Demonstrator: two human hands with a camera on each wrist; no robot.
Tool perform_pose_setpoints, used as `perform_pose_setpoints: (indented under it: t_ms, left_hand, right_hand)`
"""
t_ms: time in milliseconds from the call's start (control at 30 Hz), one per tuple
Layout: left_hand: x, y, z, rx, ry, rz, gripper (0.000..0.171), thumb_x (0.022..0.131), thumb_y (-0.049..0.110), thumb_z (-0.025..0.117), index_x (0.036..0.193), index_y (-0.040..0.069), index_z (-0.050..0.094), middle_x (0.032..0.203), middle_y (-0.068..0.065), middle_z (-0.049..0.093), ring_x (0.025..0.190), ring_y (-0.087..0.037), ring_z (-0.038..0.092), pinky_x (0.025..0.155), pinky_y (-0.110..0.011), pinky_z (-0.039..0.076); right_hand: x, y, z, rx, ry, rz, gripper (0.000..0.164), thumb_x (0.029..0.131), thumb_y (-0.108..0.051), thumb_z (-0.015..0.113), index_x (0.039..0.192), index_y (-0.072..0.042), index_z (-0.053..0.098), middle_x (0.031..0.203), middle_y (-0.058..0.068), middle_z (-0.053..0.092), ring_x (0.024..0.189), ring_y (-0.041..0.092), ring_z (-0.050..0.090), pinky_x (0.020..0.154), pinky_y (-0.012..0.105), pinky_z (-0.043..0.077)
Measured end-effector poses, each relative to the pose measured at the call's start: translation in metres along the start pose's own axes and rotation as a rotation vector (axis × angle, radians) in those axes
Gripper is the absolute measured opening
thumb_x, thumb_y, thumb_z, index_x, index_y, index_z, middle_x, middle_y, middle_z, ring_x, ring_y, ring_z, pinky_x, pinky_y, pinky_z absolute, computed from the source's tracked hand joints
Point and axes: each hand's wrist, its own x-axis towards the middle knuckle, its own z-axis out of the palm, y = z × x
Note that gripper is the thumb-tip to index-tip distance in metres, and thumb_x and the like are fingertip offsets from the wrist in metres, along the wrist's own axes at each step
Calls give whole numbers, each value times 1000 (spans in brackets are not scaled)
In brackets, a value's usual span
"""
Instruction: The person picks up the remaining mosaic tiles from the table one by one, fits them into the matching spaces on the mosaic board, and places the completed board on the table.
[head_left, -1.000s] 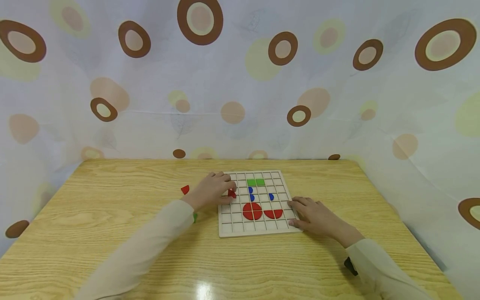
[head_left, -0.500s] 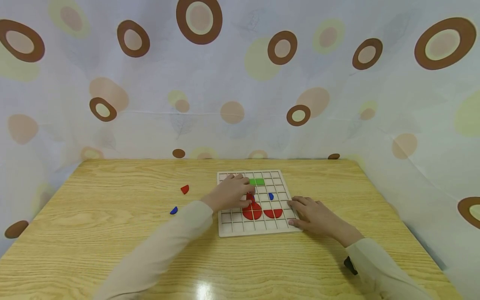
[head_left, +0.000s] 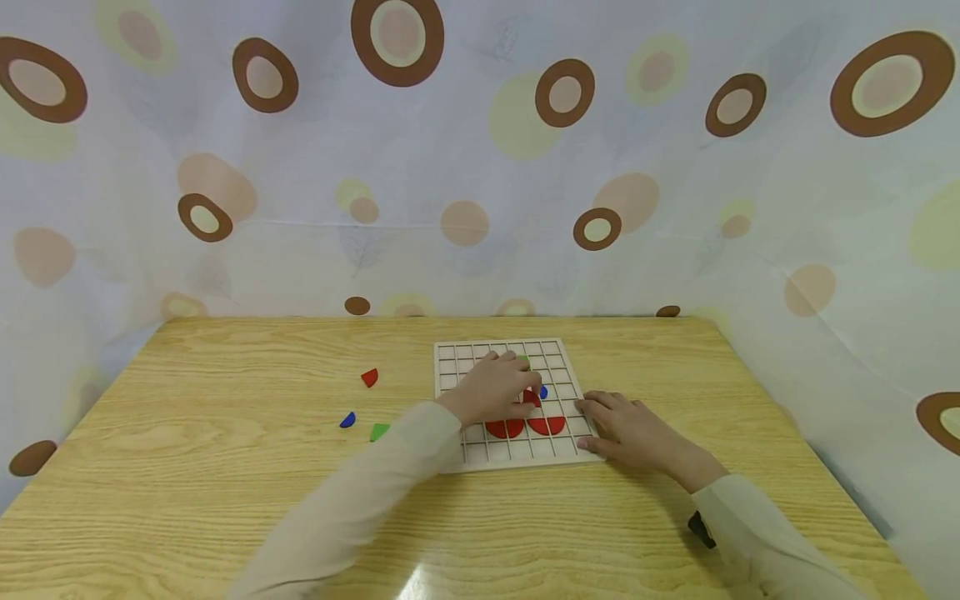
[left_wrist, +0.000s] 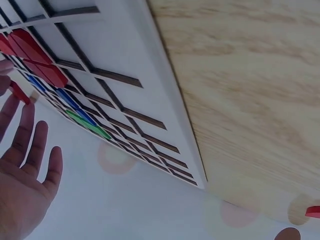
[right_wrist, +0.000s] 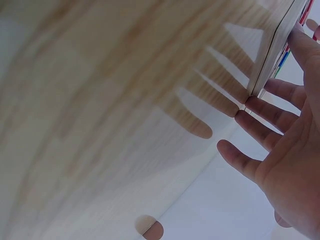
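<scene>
Pinching a red piece [head_left: 531,398] over the gridded board [head_left: 555,362] — left hand [head_left: 492,390].

head view's bright and pretty even, small glare spot low on the table [head_left: 555,533], soft shadow below the right hand [head_left: 633,429]. circles on the curtain [head_left: 480,158] stretch toward the edges. wrist views are dimmer, greyer, wood grain kinda smeared, right one with pale sheen.

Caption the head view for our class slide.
Left hand pinches red piece over grid board; right hand touches its edge.
</scene>
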Motion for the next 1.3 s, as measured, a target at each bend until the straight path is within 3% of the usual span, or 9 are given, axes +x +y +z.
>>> perform_pose_setpoints:
  t_ms: [467, 967, 1300]
  left_hand:
    - [16, 11, 9, 37, -29, -42, 21, 87, 38, 57, 104, 26, 63, 103, 7, 61, 98, -14, 56, 89, -36, 44]
    - [26, 20, 12, 42, -77, -73, 26, 88, 41, 56, 108, 26, 62, 110, 6, 60, 103, -14, 54, 92, -35, 42]
    - [30, 22, 16, 30, -70, -76, 22, 87, 41, 57, 104, 27, 63, 104, 8, 60, 98, -13, 53, 90, -34, 42]
  right_hand:
    - [1, -1, -1, -1, 1, -2, 59, 87, -46, 54, 133, -10, 46, 134, 13, 46, 122, 33, 44, 89, 56, 39]
    - [-1, 0, -1, -8, 0, -13, 60, 88, -49, 51, 132, -8, 47, 133, 14, 47, 121, 33, 45, 88, 57, 40]
    - [-1, -1, -2, -2, 5, -7, 60, 87, -47, 53, 132, -8, 47, 133, 14, 47, 122, 33, 45, 89, 57, 39]
